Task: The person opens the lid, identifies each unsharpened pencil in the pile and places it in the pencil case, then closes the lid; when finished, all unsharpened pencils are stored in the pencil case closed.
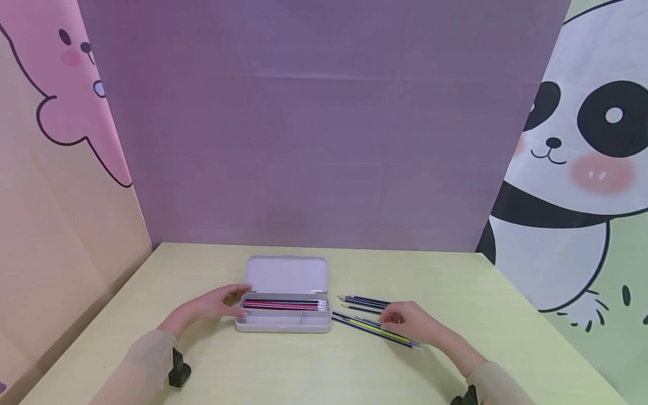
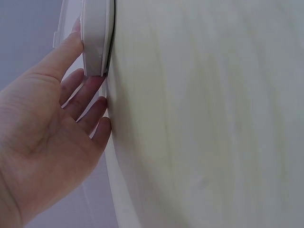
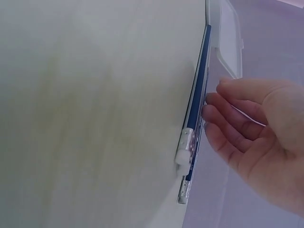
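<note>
Pencil case [image 1: 283, 329] and loose pencils [image 1: 397, 337] on the tabletop [image 1: 304, 371].
The left hand's [image 1: 215, 304] grip pinches the case's left end; the right hand's [image 1: 415, 323] grip, loosely spread, sits at the pencils right of the case.

L hand [image 2: 45, 130], palm showing, fingers loosely bent | thumb touching pale case [image 2: 95, 40], other fingertips nr its end | streaky surface [image 2: 204, 114] R of view | purplish bkgd [image 2: 26, 33] L
</note>
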Demonstrator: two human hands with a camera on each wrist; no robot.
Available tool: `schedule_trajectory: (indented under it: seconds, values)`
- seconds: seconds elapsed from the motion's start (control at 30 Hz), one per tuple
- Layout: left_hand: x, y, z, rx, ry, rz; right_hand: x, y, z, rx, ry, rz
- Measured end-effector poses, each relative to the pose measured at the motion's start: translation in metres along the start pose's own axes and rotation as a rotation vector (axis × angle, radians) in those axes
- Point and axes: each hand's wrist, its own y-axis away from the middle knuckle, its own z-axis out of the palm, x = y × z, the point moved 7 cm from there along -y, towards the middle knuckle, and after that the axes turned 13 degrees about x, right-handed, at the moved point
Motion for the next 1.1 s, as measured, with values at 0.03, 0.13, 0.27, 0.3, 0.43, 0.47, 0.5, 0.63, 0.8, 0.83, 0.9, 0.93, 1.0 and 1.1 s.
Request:
schedule_trajectory:
  seconds: [0.03,0.13,0.27,0.3,0.43,0.47,0.5,0.63,0.8,0.83,0.9,0.93,1.0,1.1]
  values:
    - [0.0,0.0,0.0,0.0,0.0,0.001,0.001,0.0,0.0,-0.001,0.005,0.0]
    - [0.0,0.0,0.0,0.0,0.002,0.002,0.001,0.0,0.0,-0.009,0.015,-0.006]
    - [0.0,0.0,0.001,-0.003,0.009,0.002,0.003,0.002,0.001,-0.03,0.019,0.017]
    - [0.0,0.0,0.001,-0.003,0.009,0.001,0.003,0.003,0.001,-0.035,0.019,0.022]
    - [0.0,0.0,0.0,-0.001,0.007,0.0,0.007,0.004,0.001,-0.043,0.039,0.038]
    - [0.0,0.0,0.001,-0.002,0.008,0.0,0.008,0.004,0.001,-0.042,0.046,0.042]
    - [0.0,0.0,0.001,-0.001,0.007,0.0,0.009,0.004,0.001,-0.041,0.05,0.049]
    - [-0.001,0.0,0.001,-0.002,0.004,0.005,0.013,0.003,0.001,-0.039,0.059,0.073]
    - [-0.001,0.0,0.001,-0.002,0.004,0.007,0.014,0.003,0.0,-0.028,0.078,0.067]
    - [-0.001,0.0,0.001,-0.002,0.005,0.006,0.013,0.004,0.0,-0.024,0.084,0.063]
    - [-0.001,0.0,0.001,-0.002,0.005,0.005,0.012,0.004,0.0,-0.016,0.098,0.05]
    - [-0.001,0.0,0.001,-0.002,0.005,0.003,0.012,0.004,-0.001,-0.014,0.102,0.045]
    - [0.0,0.001,0.0,-0.004,0.007,0.002,0.012,0.004,-0.001,-0.011,0.107,0.045]
    - [0.001,0.001,0.0,-0.003,0.011,-0.001,0.012,0.003,-0.001,-0.011,0.108,0.047]
